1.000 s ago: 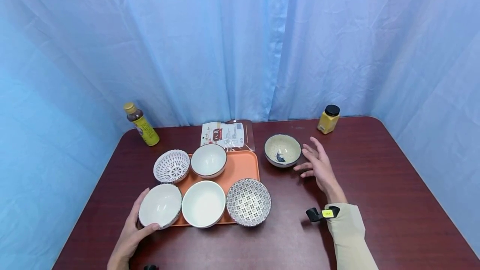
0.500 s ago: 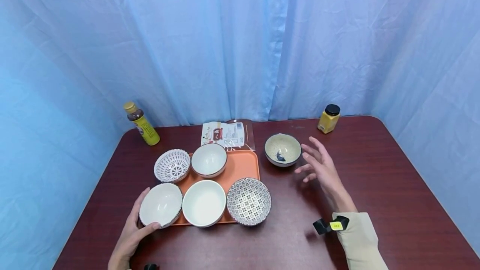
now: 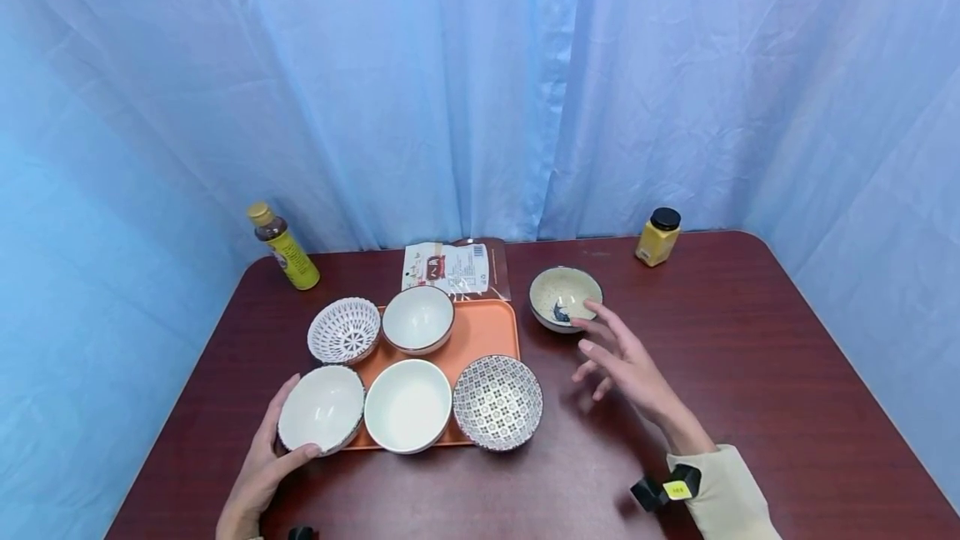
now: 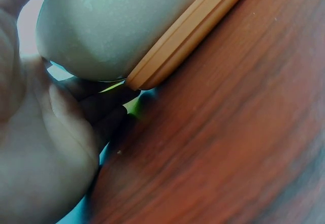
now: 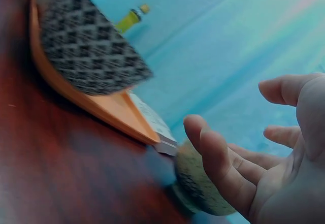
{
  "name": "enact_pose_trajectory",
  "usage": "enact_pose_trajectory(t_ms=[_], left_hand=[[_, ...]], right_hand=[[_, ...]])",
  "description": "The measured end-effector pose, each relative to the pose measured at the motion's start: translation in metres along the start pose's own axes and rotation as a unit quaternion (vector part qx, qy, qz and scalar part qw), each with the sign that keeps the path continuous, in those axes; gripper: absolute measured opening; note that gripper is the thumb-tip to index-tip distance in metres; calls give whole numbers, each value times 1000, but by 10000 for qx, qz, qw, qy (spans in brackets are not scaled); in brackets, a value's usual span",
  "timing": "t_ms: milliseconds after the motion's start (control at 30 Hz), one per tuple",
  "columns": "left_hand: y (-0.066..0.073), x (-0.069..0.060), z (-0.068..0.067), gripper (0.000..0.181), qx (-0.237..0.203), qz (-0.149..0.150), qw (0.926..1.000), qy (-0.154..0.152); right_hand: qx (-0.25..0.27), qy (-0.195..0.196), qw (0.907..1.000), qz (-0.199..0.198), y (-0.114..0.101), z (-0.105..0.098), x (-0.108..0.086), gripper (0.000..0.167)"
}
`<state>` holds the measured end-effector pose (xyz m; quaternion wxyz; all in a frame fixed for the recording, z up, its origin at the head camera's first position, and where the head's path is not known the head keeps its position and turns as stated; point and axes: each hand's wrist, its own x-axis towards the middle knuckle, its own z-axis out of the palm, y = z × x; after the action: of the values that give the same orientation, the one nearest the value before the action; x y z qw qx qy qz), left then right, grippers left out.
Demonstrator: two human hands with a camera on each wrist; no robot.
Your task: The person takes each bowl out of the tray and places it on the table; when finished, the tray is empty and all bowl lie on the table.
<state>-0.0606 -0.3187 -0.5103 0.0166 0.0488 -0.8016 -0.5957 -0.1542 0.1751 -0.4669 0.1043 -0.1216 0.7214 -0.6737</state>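
Observation:
At the tray's near left corner my left hand [image 3: 258, 469] holds a white bowl with a dark rim [image 3: 321, 411], thumb at the near rim and fingers round the outer side. The left wrist view shows the bowl's pale outside [image 4: 122, 26] above the orange tray edge [image 4: 188, 31]. My right hand [image 3: 626, 365] hovers with spread fingers, holding nothing, just in front of a speckled beige bowl with a blue mark [image 3: 558, 294]. From the head view, its fingertips overlap that bowl's near right rim. In the right wrist view, the fingers [image 5: 216, 158] partly hide the bowl [image 5: 193, 178].
On the orange tray [image 3: 483, 323] stand a white bowl [image 3: 408, 407], a grey-patterned bowl [image 3: 498, 403], a brown-rimmed bowl [image 3: 418, 319] and a ribbed patterned bowl [image 3: 344, 332]. Behind are a bottle [image 3: 288, 252], a food packet [image 3: 453, 267] and a yellow jar [image 3: 657, 237].
My right hand has drawn from the beige bowl's right side towards me, then left to in front of it. The left hand and the bowls stay where they were.

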Motion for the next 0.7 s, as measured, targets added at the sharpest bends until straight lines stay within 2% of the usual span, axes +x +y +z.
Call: enact_pose_trajectory(t_ms=[400, 700], left_hand=[[-1, 0, 1, 98, 7, 23, 10000, -27], [1, 0, 0, 99, 71, -122, 9999, -12]], right_hand=[[123, -1162, 9931, 94, 21, 31, -3, 66], [321, -1776, 9833, 229, 32, 50, -3, 71]])
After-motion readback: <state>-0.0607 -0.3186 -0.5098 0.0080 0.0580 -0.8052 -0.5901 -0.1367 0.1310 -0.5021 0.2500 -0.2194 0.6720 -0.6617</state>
